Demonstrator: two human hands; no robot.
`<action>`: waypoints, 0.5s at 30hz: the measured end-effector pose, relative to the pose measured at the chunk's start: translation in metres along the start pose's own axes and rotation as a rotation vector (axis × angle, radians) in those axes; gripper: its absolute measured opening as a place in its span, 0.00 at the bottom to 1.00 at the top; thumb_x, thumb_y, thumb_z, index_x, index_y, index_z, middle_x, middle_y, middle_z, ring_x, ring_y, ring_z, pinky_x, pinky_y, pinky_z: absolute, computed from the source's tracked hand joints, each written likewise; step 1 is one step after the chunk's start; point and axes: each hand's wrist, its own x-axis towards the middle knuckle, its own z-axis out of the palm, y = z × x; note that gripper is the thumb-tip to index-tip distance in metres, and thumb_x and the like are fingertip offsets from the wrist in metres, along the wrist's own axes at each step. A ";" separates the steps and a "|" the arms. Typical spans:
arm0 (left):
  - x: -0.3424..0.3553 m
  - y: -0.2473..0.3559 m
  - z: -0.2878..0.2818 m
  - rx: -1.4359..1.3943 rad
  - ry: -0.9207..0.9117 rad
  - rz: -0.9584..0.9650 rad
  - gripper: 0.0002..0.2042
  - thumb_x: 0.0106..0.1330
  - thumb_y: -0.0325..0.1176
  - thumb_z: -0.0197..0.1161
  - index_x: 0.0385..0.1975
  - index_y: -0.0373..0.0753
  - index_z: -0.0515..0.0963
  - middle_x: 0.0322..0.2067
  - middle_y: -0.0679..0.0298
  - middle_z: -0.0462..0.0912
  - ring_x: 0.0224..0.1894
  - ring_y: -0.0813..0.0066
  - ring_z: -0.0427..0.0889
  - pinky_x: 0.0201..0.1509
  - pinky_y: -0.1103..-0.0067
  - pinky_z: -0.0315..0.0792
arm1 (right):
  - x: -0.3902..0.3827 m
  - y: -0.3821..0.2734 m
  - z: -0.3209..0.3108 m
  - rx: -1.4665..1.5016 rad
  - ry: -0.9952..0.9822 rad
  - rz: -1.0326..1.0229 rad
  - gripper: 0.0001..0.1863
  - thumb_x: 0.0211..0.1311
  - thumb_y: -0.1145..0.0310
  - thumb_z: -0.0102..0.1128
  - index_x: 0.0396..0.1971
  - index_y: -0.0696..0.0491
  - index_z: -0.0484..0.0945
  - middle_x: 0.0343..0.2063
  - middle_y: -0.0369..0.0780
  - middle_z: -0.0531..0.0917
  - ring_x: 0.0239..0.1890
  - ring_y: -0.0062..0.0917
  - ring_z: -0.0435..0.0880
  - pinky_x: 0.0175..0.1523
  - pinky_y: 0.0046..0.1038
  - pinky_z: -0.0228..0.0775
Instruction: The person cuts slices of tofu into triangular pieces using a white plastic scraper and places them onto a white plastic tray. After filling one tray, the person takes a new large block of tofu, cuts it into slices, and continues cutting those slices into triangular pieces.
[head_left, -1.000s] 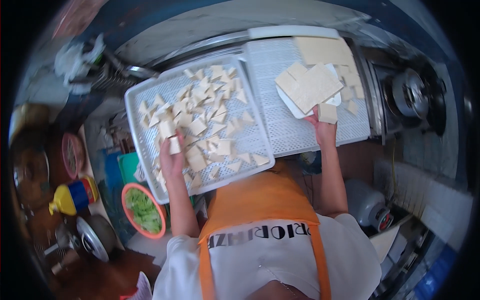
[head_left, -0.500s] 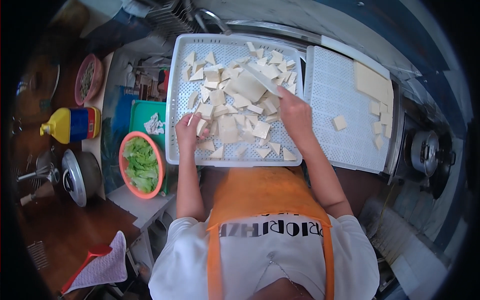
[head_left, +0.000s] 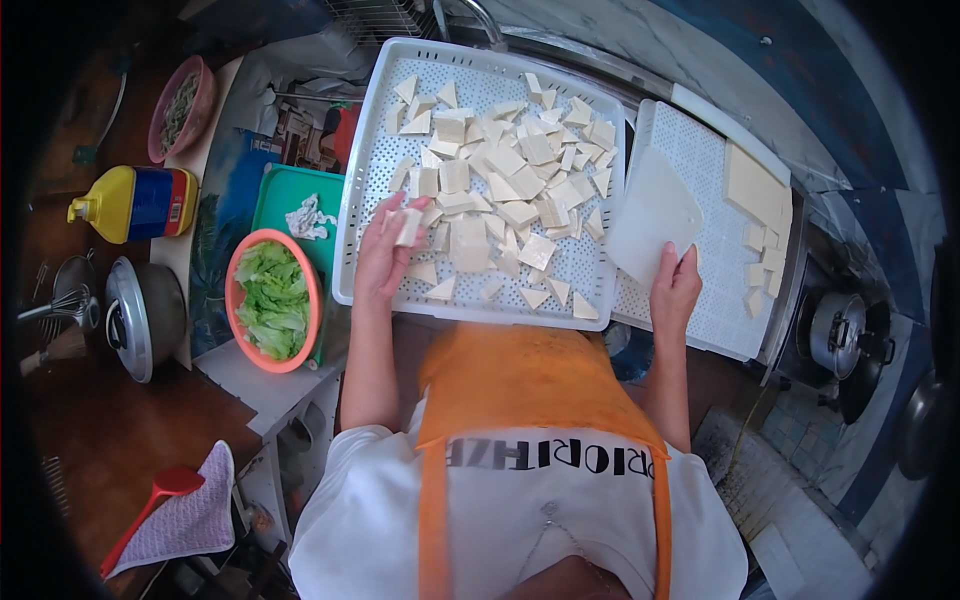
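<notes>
In the left tray [head_left: 362, 165] lie heaped pale blocks and wedges [head_left: 515, 185]; the right tray [head_left: 715, 305] bears a slab [head_left: 753, 188]; the orange basin [head_left: 232, 310], leaves [head_left: 275, 305]. My right grip [head_left: 676, 288] pinches a thin, whitish plate [head_left: 652, 215] over the right tray, long axis running away from me; my left grip [head_left: 384, 248] clasps one small block [head_left: 407, 227].
</notes>
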 end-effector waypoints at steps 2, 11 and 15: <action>0.000 -0.005 0.022 0.237 -0.034 -0.128 0.19 0.70 0.27 0.51 0.59 0.31 0.61 0.55 0.45 0.73 0.45 0.66 0.81 0.48 0.78 0.78 | 0.000 -0.007 -0.009 -0.210 -0.012 -0.060 0.09 0.68 0.68 0.49 0.39 0.59 0.74 0.28 0.50 0.81 0.28 0.42 0.81 0.32 0.37 0.72; 0.013 -0.077 0.066 -0.008 -0.109 -0.421 0.16 0.72 0.34 0.50 0.55 0.32 0.67 0.48 0.48 0.77 0.49 0.63 0.80 0.53 0.70 0.77 | 0.000 0.009 0.000 -0.454 -0.035 -0.222 0.08 0.65 0.71 0.51 0.42 0.56 0.72 0.24 0.51 0.80 0.26 0.47 0.80 0.30 0.43 0.71; 0.007 -0.090 0.089 0.083 -0.072 -0.348 0.16 0.69 0.26 0.53 0.55 0.33 0.67 0.50 0.51 0.77 0.46 0.65 0.81 0.52 0.73 0.78 | -0.004 -0.003 0.000 -0.191 -0.107 -0.197 0.09 0.63 0.74 0.51 0.43 0.58 0.71 0.21 0.53 0.79 0.23 0.47 0.80 0.28 0.43 0.69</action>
